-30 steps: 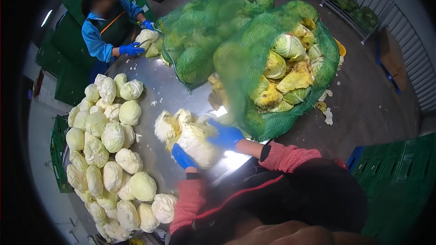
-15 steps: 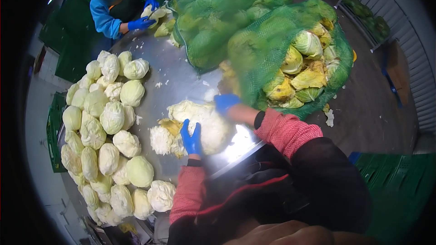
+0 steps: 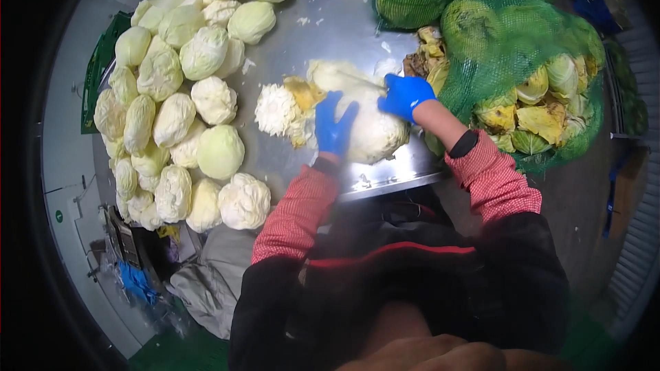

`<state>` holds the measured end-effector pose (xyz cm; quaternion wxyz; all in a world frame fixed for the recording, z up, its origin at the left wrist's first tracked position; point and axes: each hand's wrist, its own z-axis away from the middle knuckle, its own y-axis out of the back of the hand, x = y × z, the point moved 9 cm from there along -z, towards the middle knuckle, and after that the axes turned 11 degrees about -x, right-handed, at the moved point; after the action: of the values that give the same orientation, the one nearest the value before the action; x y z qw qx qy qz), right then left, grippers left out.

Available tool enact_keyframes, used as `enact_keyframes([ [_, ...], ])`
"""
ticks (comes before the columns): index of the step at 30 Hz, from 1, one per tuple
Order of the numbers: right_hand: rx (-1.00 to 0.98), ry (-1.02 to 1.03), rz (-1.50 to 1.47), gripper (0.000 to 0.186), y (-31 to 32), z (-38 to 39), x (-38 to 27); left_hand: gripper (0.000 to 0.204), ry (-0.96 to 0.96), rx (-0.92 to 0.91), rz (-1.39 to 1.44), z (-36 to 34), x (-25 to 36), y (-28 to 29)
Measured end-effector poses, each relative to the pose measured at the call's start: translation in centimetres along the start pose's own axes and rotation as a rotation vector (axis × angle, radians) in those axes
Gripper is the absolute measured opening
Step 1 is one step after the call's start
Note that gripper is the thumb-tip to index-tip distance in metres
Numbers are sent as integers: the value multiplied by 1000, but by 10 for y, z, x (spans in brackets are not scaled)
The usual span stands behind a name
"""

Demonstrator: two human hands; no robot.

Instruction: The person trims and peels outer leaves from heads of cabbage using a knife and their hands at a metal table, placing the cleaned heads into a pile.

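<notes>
- Shiny metal table (image 3: 330, 34) under everything we handle, its near edge just in front of the wearer's dark clothing.
- Green mesh sack (image 3: 495, 48) at the right, its opening showing green and yellowed cabbages; we note a second mesh sack (image 3: 412, 0) behind it.
- Heap of pale, stripped cabbages (image 3: 161, 69) along the left side, piled close together.
- Pale cabbage (image 3: 378, 130) lying on the table near that edge, between our two hands.
- Blue-gloved left hand (image 3: 333, 127): thumb and fingers spread, laid against the cabbage's left side.
- Blue-gloved right hand (image 3: 405, 96): at the cabbage's upper right, fingers bent; we cannot tell whether they grip anything.
- Browned leaves (image 3: 430, 55) beside the front sack.
- Frilly white leaves (image 3: 277, 106) left of the cabbage, a yellowed leaf (image 3: 302, 93) next to them.
</notes>
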<state>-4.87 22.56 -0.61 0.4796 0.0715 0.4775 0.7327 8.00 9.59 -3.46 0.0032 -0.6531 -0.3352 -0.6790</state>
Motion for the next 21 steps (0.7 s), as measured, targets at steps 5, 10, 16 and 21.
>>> enact_keyframes([
  [5, 149, -57, -94, 42, -4, -30, 42, 39, -84, 62, -30, 12, 14, 1],
  [10, 32, -214, -618, 50, -46, -38, 91, 47, -216, 195, -120, 54, 33, 12],
  [16, -16, -66, -264, 86, -14, 38, 22, 54, 11, 111, -96, 31, 27, 14],
  [21, 3, -128, -174, 78, -35, 49, 21, 73, 232, -264, -234, -5, 13, -3],
])
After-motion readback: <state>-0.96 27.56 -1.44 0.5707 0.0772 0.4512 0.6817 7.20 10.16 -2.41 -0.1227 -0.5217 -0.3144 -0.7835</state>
